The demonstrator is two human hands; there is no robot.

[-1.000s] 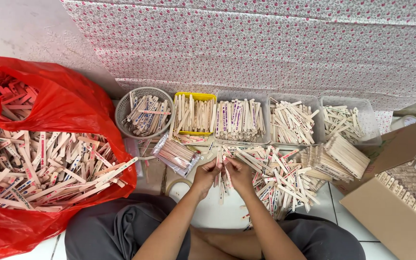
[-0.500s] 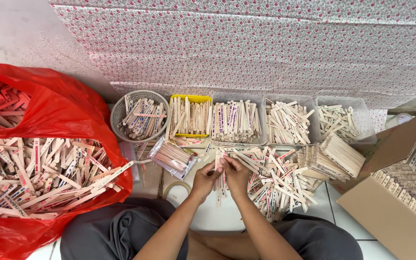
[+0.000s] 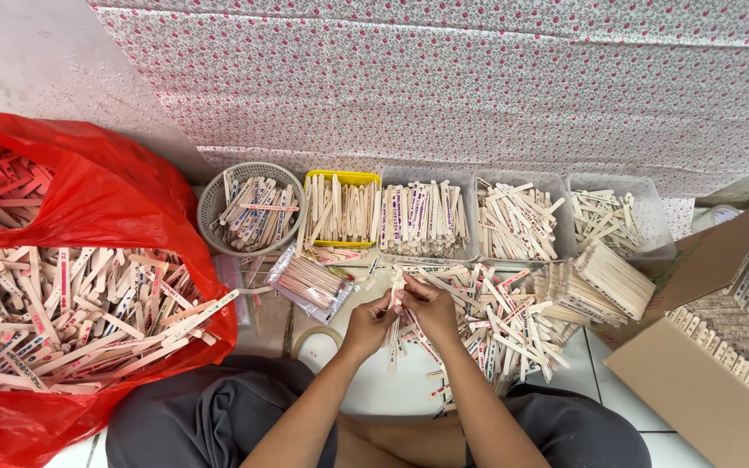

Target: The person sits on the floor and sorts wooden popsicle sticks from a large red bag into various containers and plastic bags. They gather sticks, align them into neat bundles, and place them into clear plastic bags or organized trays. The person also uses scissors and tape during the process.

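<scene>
My left hand (image 3: 366, 326) and my right hand (image 3: 432, 308) meet in front of me and together grip a small bundle of flat wooden sticks (image 3: 394, 340), held upright between the fingers. Just beyond and to the right of the hands lies a loose pile of printed wooden sticks (image 3: 500, 325) on the white floor. A stacked, tidy bundle of sticks (image 3: 600, 282) rests at the pile's right end. A clear packet of sticks (image 3: 307, 282) lies left of the hands.
A big red plastic bag (image 3: 123, 199) full of sticks sits at left. Along the patterned cloth stand a round grey basket (image 3: 212, 201), a yellow tray (image 3: 342, 179) and three clear tubs (image 3: 513, 184) of sorted sticks. An open cardboard box (image 3: 695, 381) holds rows of sticks at right.
The hands stay together on the bundle and have shifted only slightly; the view has tilted a little lower.
</scene>
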